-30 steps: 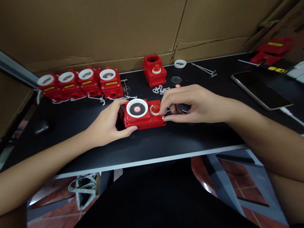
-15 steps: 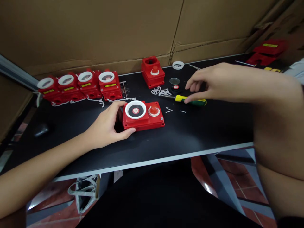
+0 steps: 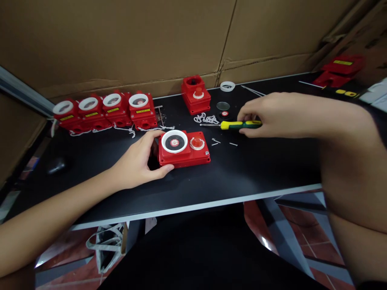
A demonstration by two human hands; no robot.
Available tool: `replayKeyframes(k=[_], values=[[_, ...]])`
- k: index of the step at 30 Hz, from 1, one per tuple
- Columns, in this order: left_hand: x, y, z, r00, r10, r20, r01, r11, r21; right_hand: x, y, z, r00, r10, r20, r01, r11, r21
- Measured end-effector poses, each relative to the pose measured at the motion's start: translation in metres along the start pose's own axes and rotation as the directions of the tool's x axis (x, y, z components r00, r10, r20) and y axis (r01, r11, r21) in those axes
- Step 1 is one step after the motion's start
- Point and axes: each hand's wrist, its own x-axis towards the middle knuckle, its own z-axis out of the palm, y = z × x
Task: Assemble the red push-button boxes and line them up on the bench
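My left hand (image 3: 140, 159) grips the left end of a red box (image 3: 187, 158), which lies on the black table. The box has a white ring around a dark disc and a red dome beside it. My right hand (image 3: 261, 114) is closed around the yellow and green handle of a screwdriver (image 3: 232, 125), its shaft pointing left. Several small screws (image 3: 215, 141) lie just below the shaft. Behind the screwdriver are a white cord (image 3: 205, 118), a clear round disc (image 3: 223, 106) and a dark piece with a red and white centre (image 3: 224, 114).
Several similar red boxes (image 3: 142, 112) with white rings stand in a row at the left. Another red box (image 3: 196, 96), without a ring, stands at the back near a loose white ring (image 3: 227, 86) and tweezers (image 3: 253, 90). A second screwdriver (image 3: 338, 92) lies far right.
My right hand has come down onto the screwdriver and closed on its handle, and the screwdriver has shifted slightly left. My left hand keeps its hold on the red box.
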Motion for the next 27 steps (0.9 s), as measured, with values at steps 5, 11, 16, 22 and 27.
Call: replayKeyframes(k=[5, 11, 16, 22, 27], values=[[0.000, -0.001, 0.000, 1.000, 0.009, 0.000, -0.009, 1.000, -0.003, 0.006, -0.039, -0.023, 0.959, 0.016, -0.284, -0.005, 0.999, 0.042], [0.000, 0.000, -0.001, 1.000, -0.006, 0.014, 0.006, 1.000, 0.005, 0.019, -0.078, 0.005, 0.482, 0.309, -0.820, 0.228, 0.859, 0.458], [0.000, 0.000, -0.001, 1.000, -0.009, 0.017, 0.009, 1.000, 0.015, 0.011, -0.103, 0.016, 0.576, 0.344, -0.742, 0.321, 0.739, 0.592], [0.000, -0.001, -0.001, 1.000, 0.001, 0.022, -0.001, 1.000, 0.010, 0.010, -0.118, 0.019, 0.776, 0.286, -0.562, 0.368, 0.519, 0.772], [-0.001, -0.005, 0.002, 1.000, 0.015, -0.004, -0.015, 1.000, 0.007, 0.010, -0.115, 0.032, 0.797, 0.311, -0.518, 0.270, 0.583, 0.766]])
